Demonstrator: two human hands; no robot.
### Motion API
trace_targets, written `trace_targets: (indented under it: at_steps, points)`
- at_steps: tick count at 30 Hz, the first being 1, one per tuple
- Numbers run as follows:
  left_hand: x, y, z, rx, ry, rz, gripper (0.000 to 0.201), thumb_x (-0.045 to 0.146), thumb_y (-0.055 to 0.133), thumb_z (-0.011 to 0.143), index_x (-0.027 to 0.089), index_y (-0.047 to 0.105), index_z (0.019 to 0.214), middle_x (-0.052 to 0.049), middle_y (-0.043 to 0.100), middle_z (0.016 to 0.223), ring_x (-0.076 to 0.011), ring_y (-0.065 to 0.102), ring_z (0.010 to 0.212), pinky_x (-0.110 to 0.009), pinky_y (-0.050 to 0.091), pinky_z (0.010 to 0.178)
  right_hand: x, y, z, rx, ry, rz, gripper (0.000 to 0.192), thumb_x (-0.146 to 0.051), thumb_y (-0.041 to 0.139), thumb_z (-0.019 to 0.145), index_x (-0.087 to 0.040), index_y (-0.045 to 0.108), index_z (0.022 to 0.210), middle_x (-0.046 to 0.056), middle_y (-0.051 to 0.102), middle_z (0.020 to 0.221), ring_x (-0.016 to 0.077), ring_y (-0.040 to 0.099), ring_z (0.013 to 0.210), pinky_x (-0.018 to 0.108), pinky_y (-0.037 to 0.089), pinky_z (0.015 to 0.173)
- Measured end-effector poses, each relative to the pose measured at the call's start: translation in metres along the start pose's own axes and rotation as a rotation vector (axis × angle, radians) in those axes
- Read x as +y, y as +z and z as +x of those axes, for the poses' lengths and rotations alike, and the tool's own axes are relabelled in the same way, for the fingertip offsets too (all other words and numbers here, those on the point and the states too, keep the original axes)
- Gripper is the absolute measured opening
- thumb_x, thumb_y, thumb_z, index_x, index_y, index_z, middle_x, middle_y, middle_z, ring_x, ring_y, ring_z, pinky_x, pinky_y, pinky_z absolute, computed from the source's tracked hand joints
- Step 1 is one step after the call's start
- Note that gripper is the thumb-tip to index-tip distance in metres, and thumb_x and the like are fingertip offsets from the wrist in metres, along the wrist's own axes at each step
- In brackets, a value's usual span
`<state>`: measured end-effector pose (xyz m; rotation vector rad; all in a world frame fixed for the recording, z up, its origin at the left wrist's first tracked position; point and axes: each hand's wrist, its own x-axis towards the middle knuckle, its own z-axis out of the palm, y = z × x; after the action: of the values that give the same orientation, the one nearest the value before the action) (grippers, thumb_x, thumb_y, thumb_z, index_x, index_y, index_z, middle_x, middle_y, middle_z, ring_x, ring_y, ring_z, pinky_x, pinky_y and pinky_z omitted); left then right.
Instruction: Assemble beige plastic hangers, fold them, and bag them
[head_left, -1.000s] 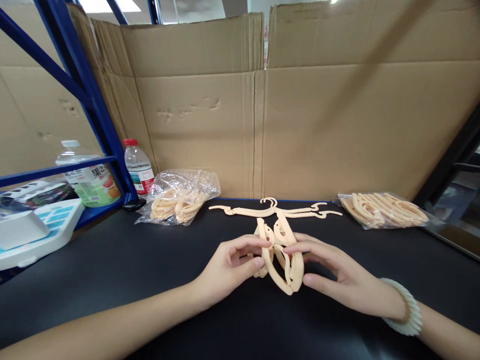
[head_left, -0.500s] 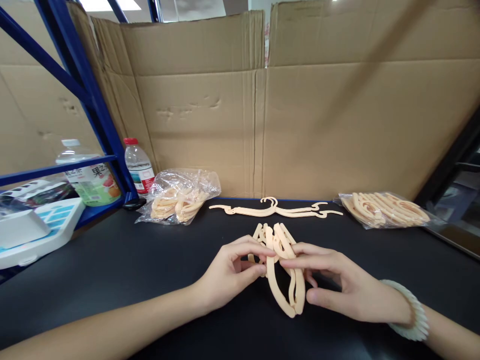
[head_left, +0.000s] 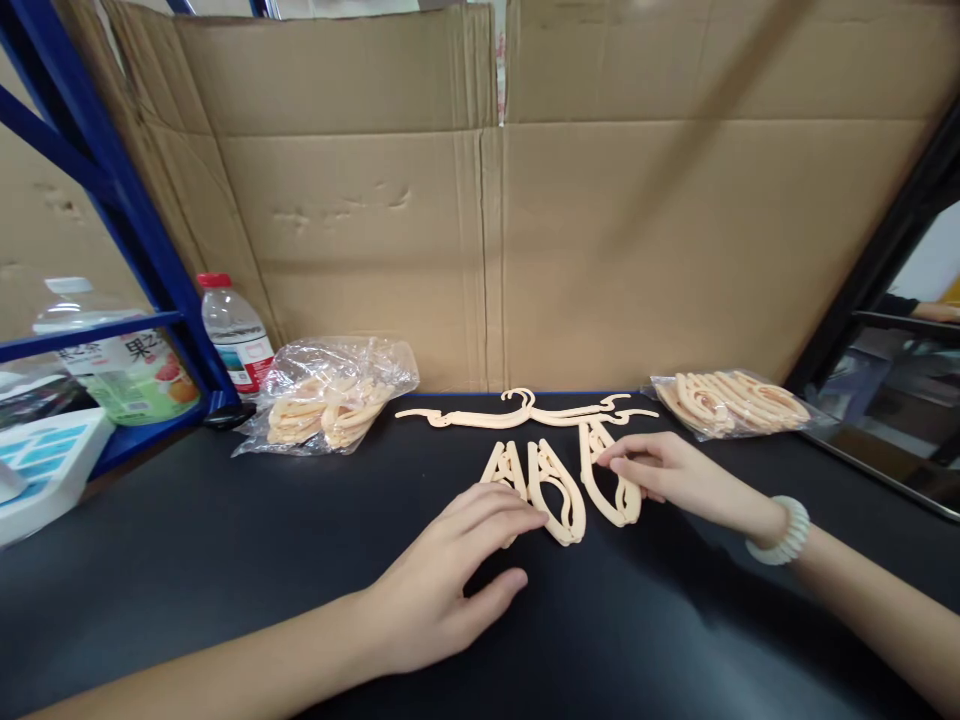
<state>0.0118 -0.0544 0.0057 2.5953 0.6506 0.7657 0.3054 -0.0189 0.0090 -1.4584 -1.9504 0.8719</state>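
Three folded cream plastic travel hangers lie in a row on the black table. My right hand [head_left: 679, 478] pinches the right folded hanger [head_left: 591, 488] along its right side. The middle folded hanger [head_left: 577, 508] is just beyond my left fingertips. My left hand [head_left: 450, 570] is open, palm down, with its fingers over the lower part of the left folded hanger [head_left: 492, 466], which is partly hidden. Whether those fingers touch it, I cannot tell. Behind them, unfolded hangers [head_left: 480, 419] with hooks lie side by side across the table.
A clear bag of folded hangers [head_left: 330, 405] lies at the back left, another bag [head_left: 731, 402] at the back right. A red-capped bottle [head_left: 234, 335] and a large drink bottle [head_left: 127, 375] stand left by a blue frame [head_left: 139, 225]. Cardboard [head_left: 360, 250] walls the back.
The folded hangers were bunched between both hands; now they lie spread apart. My right hand has carried one away to the right and back. My left hand has opened.
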Motion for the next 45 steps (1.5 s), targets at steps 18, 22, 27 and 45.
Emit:
trace_targets:
  at_steps: [18, 22, 27, 45]
  points:
    - [0.005, -0.005, -0.001, -0.356, -0.131, 0.216, 0.065, 0.051, 0.045, 0.092, 0.033, 0.02, 0.148, -0.006, 0.019, 0.156, -0.0375, 0.009, 0.142, -0.066, 0.006, 0.11, -0.019, 0.014, -0.022, -0.104, -0.194, -0.513, 0.059, -0.046, 0.057, 0.083, -0.022, 0.045, 0.135, 0.009, 0.052, 0.115, 0.0229, 0.059, 0.09, 0.04, 0.049, 0.085]
    - [0.005, -0.005, -0.001, -0.364, -0.148, 0.235, 0.064, 0.052, 0.043, 0.092, 0.032, 0.02, 0.149, -0.006, 0.015, 0.156, -0.0368, 0.008, 0.142, -0.065, 0.007, 0.111, -0.019, 0.015, -0.023, -0.1, -0.208, -0.532, 0.056, -0.044, 0.057, 0.083, -0.023, 0.047, 0.134, 0.009, 0.052, 0.115, 0.0241, 0.057, 0.097, 0.042, 0.049, 0.088]
    - [0.002, -0.004, 0.0, -0.322, -0.18, 0.248, 0.061, 0.053, 0.044, 0.091, 0.031, 0.029, 0.146, -0.005, 0.023, 0.155, -0.0355, 0.013, 0.143, -0.065, 0.006, 0.111, -0.019, 0.015, -0.02, -0.075, -0.251, -0.489, 0.053, -0.042, 0.057, 0.084, -0.024, 0.048, 0.133, 0.009, 0.051, 0.121, 0.0228, 0.057, 0.1, 0.039, 0.048, 0.09]
    - [-0.012, -0.015, 0.005, -0.309, -0.105, 0.196, 0.059, 0.042, 0.054, 0.089, 0.029, 0.035, 0.142, -0.009, 0.034, 0.151, -0.0346, 0.019, 0.142, -0.065, 0.005, 0.111, -0.015, 0.026, -0.012, -0.122, -0.408, -0.363, 0.04, -0.029, 0.049, 0.092, -0.026, 0.05, 0.132, 0.009, 0.046, 0.131, 0.0233, 0.046, 0.122, 0.042, 0.038, 0.105]
